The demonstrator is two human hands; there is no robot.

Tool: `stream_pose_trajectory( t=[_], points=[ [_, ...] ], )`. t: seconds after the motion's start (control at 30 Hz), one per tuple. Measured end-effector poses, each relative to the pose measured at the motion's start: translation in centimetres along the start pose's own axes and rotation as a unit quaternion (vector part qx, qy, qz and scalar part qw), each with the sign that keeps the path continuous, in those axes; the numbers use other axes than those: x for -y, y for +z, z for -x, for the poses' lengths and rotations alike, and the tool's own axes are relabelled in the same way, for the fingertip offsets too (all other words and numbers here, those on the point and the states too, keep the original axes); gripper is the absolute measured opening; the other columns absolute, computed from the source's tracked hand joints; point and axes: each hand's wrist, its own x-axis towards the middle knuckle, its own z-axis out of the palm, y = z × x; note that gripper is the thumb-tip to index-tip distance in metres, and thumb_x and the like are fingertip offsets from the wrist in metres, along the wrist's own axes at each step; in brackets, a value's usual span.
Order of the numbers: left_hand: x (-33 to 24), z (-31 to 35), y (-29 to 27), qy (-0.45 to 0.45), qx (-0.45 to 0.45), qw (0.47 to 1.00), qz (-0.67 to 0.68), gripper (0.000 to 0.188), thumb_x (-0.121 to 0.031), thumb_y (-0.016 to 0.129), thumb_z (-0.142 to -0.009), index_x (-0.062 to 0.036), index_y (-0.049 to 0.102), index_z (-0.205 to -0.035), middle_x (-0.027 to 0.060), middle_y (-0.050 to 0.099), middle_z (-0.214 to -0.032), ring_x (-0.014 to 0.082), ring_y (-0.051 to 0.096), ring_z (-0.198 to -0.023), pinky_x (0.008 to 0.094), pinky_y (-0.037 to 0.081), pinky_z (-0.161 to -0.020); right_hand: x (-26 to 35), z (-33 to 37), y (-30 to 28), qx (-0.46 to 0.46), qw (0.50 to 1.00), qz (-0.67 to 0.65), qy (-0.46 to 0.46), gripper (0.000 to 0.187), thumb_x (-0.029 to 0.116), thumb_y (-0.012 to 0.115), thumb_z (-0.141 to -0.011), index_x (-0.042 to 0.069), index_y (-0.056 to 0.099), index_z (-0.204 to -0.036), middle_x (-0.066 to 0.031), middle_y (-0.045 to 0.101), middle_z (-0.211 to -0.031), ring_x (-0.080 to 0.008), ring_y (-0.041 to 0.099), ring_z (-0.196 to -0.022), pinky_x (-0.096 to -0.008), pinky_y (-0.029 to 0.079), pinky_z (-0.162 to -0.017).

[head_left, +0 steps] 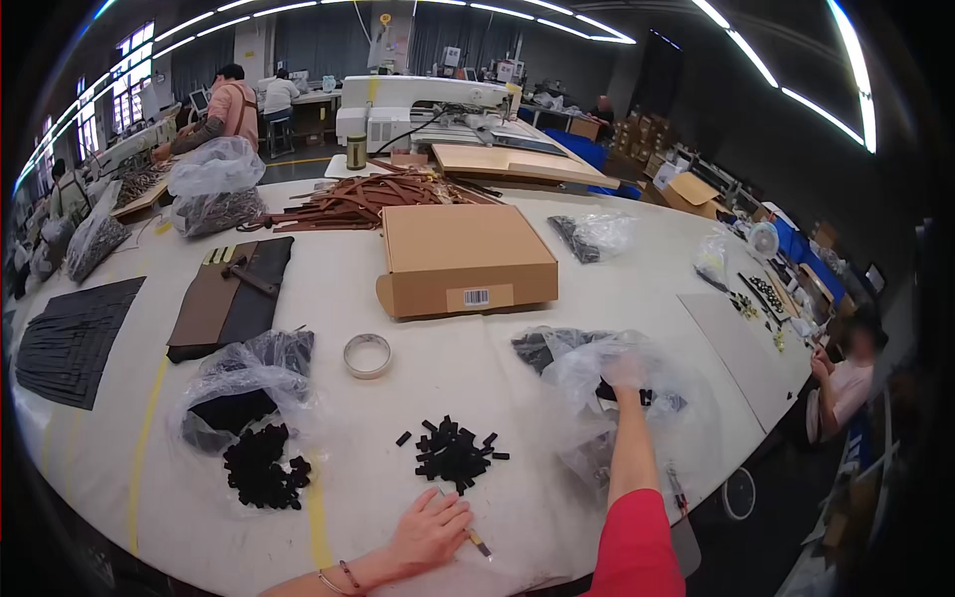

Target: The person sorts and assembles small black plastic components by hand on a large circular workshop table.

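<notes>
Head view: a wide, pale table [617,298] with a matte top carries a flat cardboard box [466,257], shut, with a small white label on its front wall. Just before it lies a ring of tape [367,355]. Nearer, a crinkled clear plastic bag [607,378] takes in the right hand [627,373]; whether those fingers grip anything I cannot tell. A heap of small black blocks [454,453] sits between the bag and the left hand [430,530], which rests flat and relaxed on the table, beside a thin stick [478,543].

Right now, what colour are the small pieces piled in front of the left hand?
Black; the small pieces show best in the head view.
</notes>
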Motion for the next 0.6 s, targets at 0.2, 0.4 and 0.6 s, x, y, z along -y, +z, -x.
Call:
stream_pose_trajectory(
  t=[0.2, 0.4, 0.6],
  points=[
    [0.8, -0.3, -0.4, 0.018, -0.021, 0.999, -0.021, 0.023, -0.017, 0.062, -0.069, -0.0087, 0.056, -0.089, 0.0034, 0.057, -0.097, 0.0196, 0.051, -0.099, 0.0404, 0.033, -0.09, -1.4, 5.1, -5.7, -0.183, 0.945, -0.243, 0.12, 0.03, 0.026, 0.06, -0.067, 0.005, 0.061, -0.088, -0.0166, 0.06, -0.086, -0.0354, 0.055, -0.086, -0.0396, 0.044, -0.076],
    [-0.2, 0.0, -0.4, 0.025, -0.009, 0.999, -0.041, 0.017, -0.017, 0.061, -0.07, -0.0078, 0.056, -0.084, 0.0038, 0.058, -0.094, 0.0192, 0.053, -0.096, 0.0426, 0.032, -0.091, 2.3, 14.2, -14.0, -0.115, 0.772, -0.61, 0.139, 0.016, 0.001, 0.057, -0.053, -0.003, 0.057, -0.069, -0.0021, 0.053, -0.06, -0.0113, 0.048, -0.054, -0.0247, 0.039, -0.05],
    [-0.3, 0.7, -0.6, 0.031, -0.023, 0.998, -0.059, 0.01, -0.015, 0.059, -0.071, -0.0069, 0.057, -0.076, 0.0041, 0.06, -0.083, 0.0199, 0.056, -0.086, 0.0431, 0.033, -0.09, 15.1, 21.1, -15.6, 0.029, 0.833, -0.552, -0.01, 0.025, 0.008, 0.058, -0.055, 0.002, 0.06, -0.08, -0.0039, 0.055, -0.059, -0.0101, 0.05, -0.053, -0.0243, 0.04, -0.052]
  ],
)
